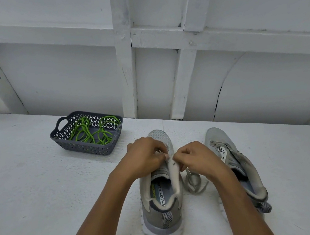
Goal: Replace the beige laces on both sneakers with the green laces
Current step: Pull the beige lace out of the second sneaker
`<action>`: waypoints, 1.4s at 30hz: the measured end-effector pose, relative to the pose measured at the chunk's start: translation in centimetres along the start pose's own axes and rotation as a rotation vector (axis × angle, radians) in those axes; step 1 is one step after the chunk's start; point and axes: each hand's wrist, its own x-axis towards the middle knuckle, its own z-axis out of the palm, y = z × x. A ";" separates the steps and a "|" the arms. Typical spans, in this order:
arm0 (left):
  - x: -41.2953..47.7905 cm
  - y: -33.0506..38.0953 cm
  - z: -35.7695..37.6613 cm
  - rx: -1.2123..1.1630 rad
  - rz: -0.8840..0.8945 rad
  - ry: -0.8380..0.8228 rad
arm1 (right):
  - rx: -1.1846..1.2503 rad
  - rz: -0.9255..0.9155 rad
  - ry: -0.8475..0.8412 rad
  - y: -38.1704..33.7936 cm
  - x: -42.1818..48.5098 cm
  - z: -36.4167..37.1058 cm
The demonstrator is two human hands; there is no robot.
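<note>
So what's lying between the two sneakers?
A loose beige lace lies bunched between the left sneaker and the right sneaker, as the head view shows.

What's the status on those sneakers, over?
Left hand and right hand: fingers pinching eyelet flap of left grey mesh sneaker. Loose beige lace beside it. Green laces in dark plastic basket. Nothing blocking.

On the white painted table (31, 194), a grey mesh sneaker (161, 212) stands at centre; a second grey mesh sneaker (214, 139) sits just beside it at three o'clock, a loose beige fabric lace (187, 180) between them. At ten o'clock, well apart, a dark perforated plastic basket (86, 147) holds green cord laces (81, 130)
</note>
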 end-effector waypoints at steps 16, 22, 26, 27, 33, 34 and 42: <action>-0.3 -0.7 -0.4 -0.774 0.061 0.145 | 0.020 0.015 -0.016 0.1 0.1 0.0; 0.1 -0.6 0.4 -0.112 0.039 0.019 | 0.008 0.009 -0.011 0.1 0.1 0.1; 0.2 -0.4 0.4 0.085 0.097 -0.018 | 0.004 0.006 -0.010 0.1 0.1 0.1; 0.2 -0.4 0.3 0.028 0.106 0.008 | 0.005 0.007 -0.009 0.1 0.1 0.1; -0.1 -0.9 -1.2 -0.607 -0.075 0.247 | -0.002 0.022 0.000 0.0 0.0 0.1; 0.0 -1.2 -1.4 -0.552 -0.114 0.284 | -0.007 0.026 0.004 -0.1 0.0 0.1; -0.5 -3.0 -1.6 -0.053 -0.184 0.187 | -0.145 0.011 0.100 -1.5 -0.1 1.3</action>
